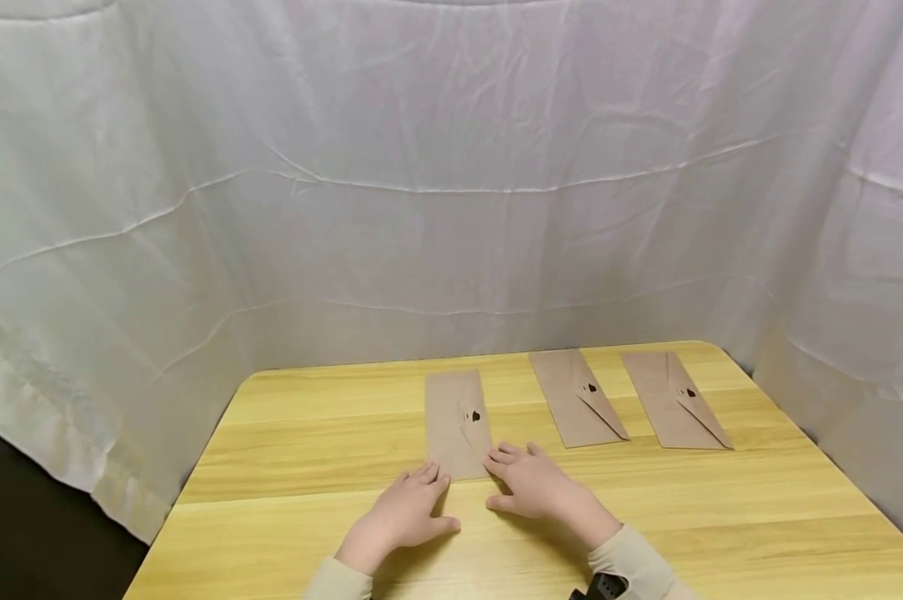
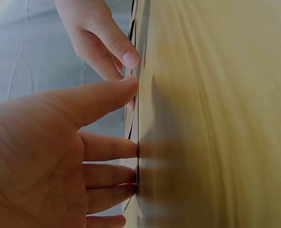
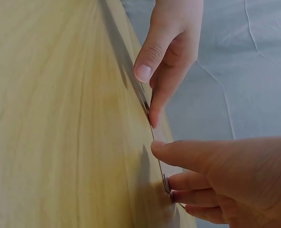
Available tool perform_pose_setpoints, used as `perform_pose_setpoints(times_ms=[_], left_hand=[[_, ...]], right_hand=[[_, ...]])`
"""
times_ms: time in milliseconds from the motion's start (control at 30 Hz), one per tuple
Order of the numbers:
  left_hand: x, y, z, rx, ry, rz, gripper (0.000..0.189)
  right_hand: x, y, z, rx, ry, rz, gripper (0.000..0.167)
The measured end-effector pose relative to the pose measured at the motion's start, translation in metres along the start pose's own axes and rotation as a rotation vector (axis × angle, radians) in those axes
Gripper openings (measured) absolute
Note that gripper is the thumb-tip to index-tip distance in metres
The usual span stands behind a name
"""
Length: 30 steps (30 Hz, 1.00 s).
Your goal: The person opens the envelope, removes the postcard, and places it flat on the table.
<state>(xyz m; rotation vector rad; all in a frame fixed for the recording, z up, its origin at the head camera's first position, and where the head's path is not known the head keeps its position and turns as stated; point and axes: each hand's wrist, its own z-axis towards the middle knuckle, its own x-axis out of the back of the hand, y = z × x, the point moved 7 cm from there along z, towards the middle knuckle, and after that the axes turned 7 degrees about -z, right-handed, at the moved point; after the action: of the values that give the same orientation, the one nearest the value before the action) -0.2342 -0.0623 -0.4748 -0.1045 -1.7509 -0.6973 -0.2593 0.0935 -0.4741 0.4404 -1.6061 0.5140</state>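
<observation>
A pinkish-brown envelope (image 1: 451,421) lies flat on the table before me, flap side up, with a small black mark on its flap. My left hand (image 1: 409,512) has its fingertips at the envelope's near left corner, the thumb spread out over the wood. On the other side, my right hand (image 1: 537,485) touches the near right edge with outstretched fingers. The left wrist view shows the left hand (image 2: 50,147) with straight fingers against the thin paper edge. Similarly straight are the fingers of the right hand (image 3: 240,175) in the right wrist view.
Two matching envelopes lie to the right, one (image 1: 564,400) nearer the middle and another (image 1: 661,400) farther right. They sit on a wooden table (image 1: 308,442) with rounded far corners. Pale curtains (image 1: 451,242) hang behind and along both sides.
</observation>
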Motion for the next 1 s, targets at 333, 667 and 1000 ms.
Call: perform_pose_setpoints(times_ms=[333,667,1000], left_hand=[[0.005,-0.007,-0.017,-0.009,0.041,0.02,0.072],[0.007,-0.02,-0.034,0.012,0.066,-0.003,0.071],[0.01,-0.036,-0.049,0.046,0.097,-0.032,0.069]], right_hand=[[-0.003,-0.014,0.003,0.05,-0.01,-0.022,0.064],[-0.004,-0.033,0.009,0.104,0.012,-0.04,0.064],[-0.006,-0.052,0.019,0.149,-0.001,-0.086,0.065]])
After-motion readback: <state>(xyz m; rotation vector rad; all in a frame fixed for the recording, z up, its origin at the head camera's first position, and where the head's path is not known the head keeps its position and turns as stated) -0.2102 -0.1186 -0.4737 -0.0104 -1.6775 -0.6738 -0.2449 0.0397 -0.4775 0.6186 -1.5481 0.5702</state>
